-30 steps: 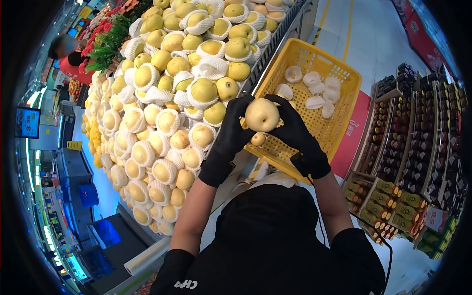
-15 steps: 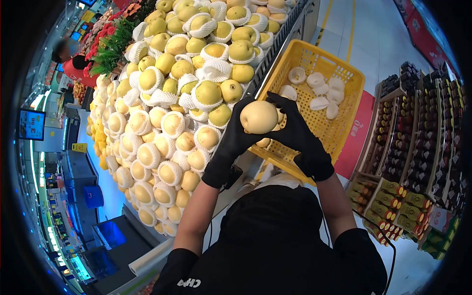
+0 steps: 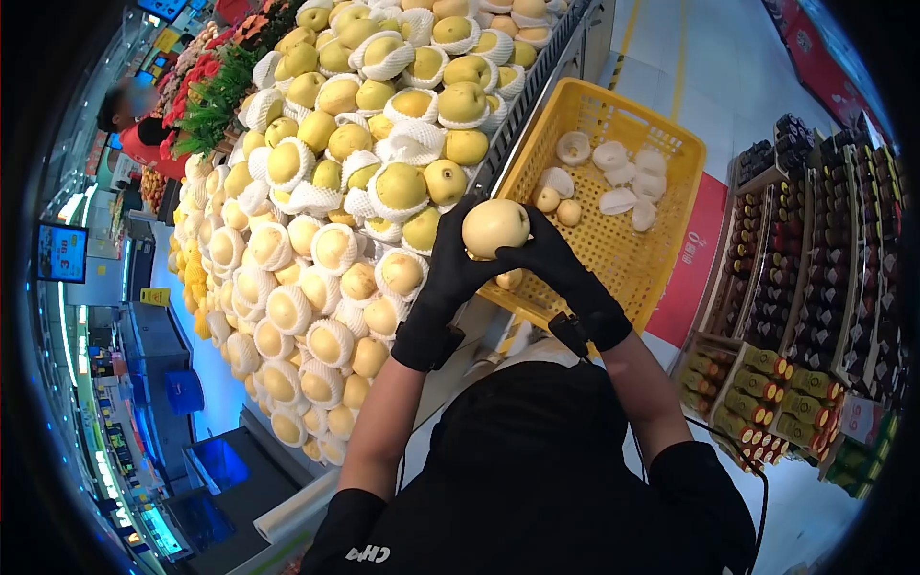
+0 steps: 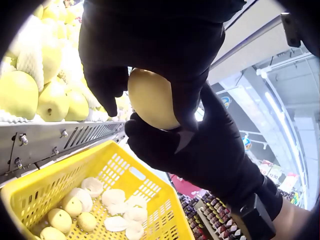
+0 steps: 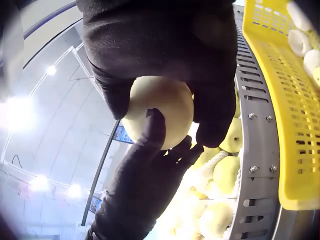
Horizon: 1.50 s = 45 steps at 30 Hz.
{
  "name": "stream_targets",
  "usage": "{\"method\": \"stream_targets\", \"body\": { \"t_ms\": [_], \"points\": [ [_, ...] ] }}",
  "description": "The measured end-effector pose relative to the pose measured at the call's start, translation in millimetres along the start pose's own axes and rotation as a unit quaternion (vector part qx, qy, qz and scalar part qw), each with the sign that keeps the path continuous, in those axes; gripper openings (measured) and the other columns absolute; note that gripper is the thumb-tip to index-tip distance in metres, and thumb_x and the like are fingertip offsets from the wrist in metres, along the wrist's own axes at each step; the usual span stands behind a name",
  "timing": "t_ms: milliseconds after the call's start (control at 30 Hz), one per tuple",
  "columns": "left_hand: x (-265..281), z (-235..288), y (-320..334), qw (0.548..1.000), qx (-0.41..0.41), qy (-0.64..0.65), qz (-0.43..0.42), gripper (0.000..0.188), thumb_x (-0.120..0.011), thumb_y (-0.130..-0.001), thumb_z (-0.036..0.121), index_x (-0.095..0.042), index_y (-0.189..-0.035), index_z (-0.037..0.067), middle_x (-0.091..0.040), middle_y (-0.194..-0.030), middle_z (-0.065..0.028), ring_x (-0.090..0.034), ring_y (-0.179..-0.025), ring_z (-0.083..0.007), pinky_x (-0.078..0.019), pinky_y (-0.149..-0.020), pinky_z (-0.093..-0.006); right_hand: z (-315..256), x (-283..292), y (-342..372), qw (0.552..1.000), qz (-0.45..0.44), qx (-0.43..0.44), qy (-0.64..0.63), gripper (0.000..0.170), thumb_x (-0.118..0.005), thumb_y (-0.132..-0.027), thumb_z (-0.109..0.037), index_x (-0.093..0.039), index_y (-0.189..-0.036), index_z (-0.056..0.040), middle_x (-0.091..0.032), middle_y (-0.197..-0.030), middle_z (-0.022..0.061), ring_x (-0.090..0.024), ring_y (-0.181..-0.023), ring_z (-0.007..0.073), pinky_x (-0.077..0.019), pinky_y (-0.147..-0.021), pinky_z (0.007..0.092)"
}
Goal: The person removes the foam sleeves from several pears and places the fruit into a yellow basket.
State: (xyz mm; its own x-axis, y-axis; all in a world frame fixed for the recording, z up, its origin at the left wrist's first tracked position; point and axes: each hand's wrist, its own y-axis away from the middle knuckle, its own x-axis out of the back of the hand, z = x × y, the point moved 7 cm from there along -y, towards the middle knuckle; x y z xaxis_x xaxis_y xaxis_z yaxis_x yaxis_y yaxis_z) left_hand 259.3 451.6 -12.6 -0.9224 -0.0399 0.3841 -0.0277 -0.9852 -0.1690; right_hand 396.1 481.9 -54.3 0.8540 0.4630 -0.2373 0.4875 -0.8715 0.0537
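Observation:
A pale yellow round pear (image 3: pixel 495 229), with no foam net on it, is held between both black-gloved hands above the near left side of a yellow basket. My left hand (image 3: pixel 453 268) grips its left and lower side, its thumb lying across the pear in the right wrist view. From the other side my right hand (image 3: pixel 561 261) curls its fingers and thumb round the fruit (image 5: pixel 160 107). Inside the perforated basket (image 3: pixel 661 144) lie loose white foam nets (image 3: pixel 616 161) and several bare pears (image 4: pixel 60 220).
Left of the basket slopes a large display of pears (image 3: pixel 331 247), many in white foam nets, behind a grey slotted metal edge (image 5: pixel 252 150). Shelves of jars (image 3: pixel 767 278) stand at the right. A person in red (image 3: pixel 144 139) is at the far left.
The pear has been turned in the hands, so its dimple no longer faces the head camera. Both hands have shifted slightly left, and pears in the basket now show beyond them.

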Motion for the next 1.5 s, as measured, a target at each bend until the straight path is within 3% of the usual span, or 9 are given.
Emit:
{"method": "stream_targets", "body": {
  "t_ms": [100,200,433,767,1067,1167,1233,1367,1500],
  "points": [
    [-0.6,2.8,0.9,0.998,0.011,0.054,0.015,0.093,-0.089,-0.062,0.015,-0.034,-0.135,0.002,-0.048,-0.129,-0.0145,-0.052,-0.117,-0.0235,-0.047,-0.096,-0.0355,-13.2,-5.4,4.2,0.999,0.018,0.045,0.002,0.074,-0.079,-0.072,-0.011,-0.041,-0.135,-0.0041,-0.051,-0.124,0.0123,-0.057,-0.108,0.0214,-0.0489,-0.091,0.0334],
    [5.6,-1.8,3.1,0.999,0.017,0.049,0.017,0.09,-0.087,-0.062,0.011,-0.034,-0.135,0.002,-0.049,-0.127,-0.0141,-0.053,-0.115,-0.0231,-0.0475,-0.095,-0.0355,-16.3,-5.4,8.4,0.998,-0.001,-0.01,-0.067,0.071,-0.077,-0.074,-0.007,-0.041,-0.135,-0.0063,-0.052,-0.119,0.0113,-0.058,-0.105,0.02,-0.0512,-0.088,0.0328],
    [6.8,0.9,7.3,0.996,0.032,0.08,0.008,0.084,-0.085,-0.063,0.005,-0.037,-0.131,0.003,-0.051,-0.124,-0.0129,-0.055,-0.112,-0.0214,-0.0486,-0.094,-0.0355,-10.8,-4.4,11.5,0.999,-0.018,-0.019,-0.033,0.057,-0.073,-0.079,-0.006,-0.047,-0.13,-0.0039,-0.055,-0.121,0.0091,-0.06,-0.104,0.0201,-0.0513,-0.088,0.0333],
    [-6.7,1.8,11.0,0.998,0.059,0.03,-0.02,0.082,-0.087,-0.066,0.012,-0.038,-0.13,0.003,-0.05,-0.125,-0.0122,-0.054,-0.113,-0.0205,-0.0494,-0.092,-0.0344,0.0,-5.6,16.7,0.992,-0.073,-0.046,-0.087,0.062,-0.067,-0.084,-0.019,-0.04,-0.138,-0.0034,-0.051,-0.129,0.0127,-0.047,-0.123,0.0222,-0.0386,-0.103,0.0343],
    [-22.0,10.2,10.6,0.984,0.083,0.148,-0.054,0.1,-0.088,-0.062,0.01,-0.027,-0.142,0.005,-0.048,-0.128,-0.0114,-0.051,-0.118,-0.0215,-0.0492,-0.094,-0.0348,24.0,8.3,25.3,0.991,-0.056,-0.075,-0.091,0.061,-0.066,-0.086,-0.017,-0.039,-0.138,-0.0026,-0.048,-0.131,0.0113,-0.049,-0.12,0.0203,-0.0414,-0.101,0.0328],
    [-23.5,10.8,10.1,0.984,0.123,0.097,-0.084,0.088,-0.088,-0.062,0.012,-0.038,-0.134,0.003,-0.053,-0.122,-0.0103,-0.055,-0.111,-0.0193,-0.0498,-0.091,-0.033,23.1,9.8,26.5,0.992,-0.062,-0.073,-0.081,0.064,-0.07,-0.084,-0.023,-0.04,-0.137,-0.0033,-0.051,-0.127,0.011,-0.048,-0.12,0.0223,-0.0423,-0.099,0.0337],
    [-21.5,24.8,8.1,0.993,0.083,0.067,-0.049,0.069,-0.087,-0.063,0.013,-0.05,-0.12,0.002,-0.062,-0.107,-0.0079,-0.061,-0.097,-0.0161,-0.0514,-0.084,-0.0316,20.0,12.3,27.8,0.993,-0.065,-0.067,-0.073,0.059,-0.069,-0.085,-0.024,-0.043,-0.134,-0.0027,-0.054,-0.122,0.0104,-0.051,-0.116,0.0202,-0.0437,-0.098,0.0326],
    [-15.6,13.3,11.9,0.994,0.098,0.026,-0.049,0.078,-0.088,-0.061,0.014,-0.045,-0.125,0.003,-0.056,-0.114,-0.0094,-0.057,-0.103,-0.0186,-0.0489,-0.09,-0.0338,30.5,21.5,25.3,0.977,-0.109,-0.118,-0.142,0.047,-0.066,-0.088,-0.028,-0.053,-0.125,-0.0012,-0.062,-0.106,0.0079,-0.061,-0.099,0.0149,-0.0487,-0.089,0.0296],
    [-5.7,9.1,17.1,0.998,0.068,-0.014,-0.014,0.079,-0.088,-0.059,0.013,-0.045,-0.125,0.003,-0.054,-0.115,-0.0097,-0.054,-0.106,-0.0195,-0.0478,-0.092,-0.0349,90.5,72.8,11.1,0.985,-0.032,-0.158,-0.066,0.027,-0.061,-0.091,-0.024,-0.065,-0.104,-0.001,-0.067,-0.088,0.0052,-0.063,-0.076,0.0135,-0.0515,-0.072,0.0278]
  ]
}}
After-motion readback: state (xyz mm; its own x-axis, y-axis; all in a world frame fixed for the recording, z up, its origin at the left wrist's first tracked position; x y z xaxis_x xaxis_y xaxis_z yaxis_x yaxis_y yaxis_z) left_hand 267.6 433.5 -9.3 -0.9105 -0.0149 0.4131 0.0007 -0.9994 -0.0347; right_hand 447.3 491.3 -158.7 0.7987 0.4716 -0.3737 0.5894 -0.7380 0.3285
